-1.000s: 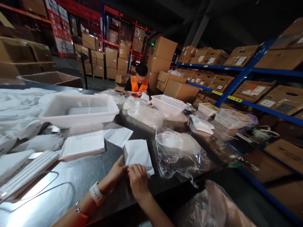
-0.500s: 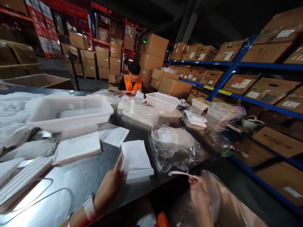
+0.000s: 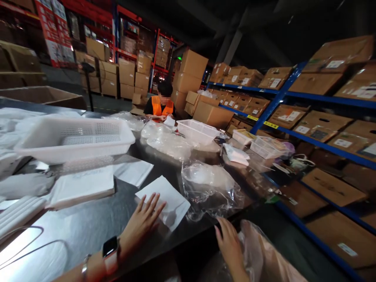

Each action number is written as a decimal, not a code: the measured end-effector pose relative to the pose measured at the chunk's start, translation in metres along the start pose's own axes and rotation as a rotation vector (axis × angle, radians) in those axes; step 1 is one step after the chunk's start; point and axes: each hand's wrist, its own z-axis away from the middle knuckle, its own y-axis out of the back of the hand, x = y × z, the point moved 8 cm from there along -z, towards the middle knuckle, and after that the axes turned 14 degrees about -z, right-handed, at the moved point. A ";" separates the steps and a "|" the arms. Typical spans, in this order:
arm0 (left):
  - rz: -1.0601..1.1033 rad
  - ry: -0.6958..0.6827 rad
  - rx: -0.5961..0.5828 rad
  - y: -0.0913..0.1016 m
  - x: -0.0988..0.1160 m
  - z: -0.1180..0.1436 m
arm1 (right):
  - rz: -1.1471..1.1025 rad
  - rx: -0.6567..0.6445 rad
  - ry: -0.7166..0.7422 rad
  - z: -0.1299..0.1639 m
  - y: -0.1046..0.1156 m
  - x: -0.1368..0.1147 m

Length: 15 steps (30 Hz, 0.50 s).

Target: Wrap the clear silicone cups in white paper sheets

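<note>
Pressing flat w/ left hand (image 3: 141,223) on white packet (image 3: 164,200) on counter (image 3: 96,219); right hand (image 3: 230,244) open, empty, by plastic bag (image 3: 264,258).

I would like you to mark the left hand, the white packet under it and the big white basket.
left hand (image 3: 141,223), head view, on the back of the hand
white packet (image 3: 170,197), head view, on its bare flat top
big white basket (image 3: 73,150), head view, on its near wall

Glossy metal table (image 3: 96,219), matt white packet (image 3: 167,197)
</note>
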 end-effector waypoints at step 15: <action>0.260 -0.555 -0.184 0.012 -0.014 0.010 | -0.209 -0.722 1.073 -0.079 -0.120 -0.135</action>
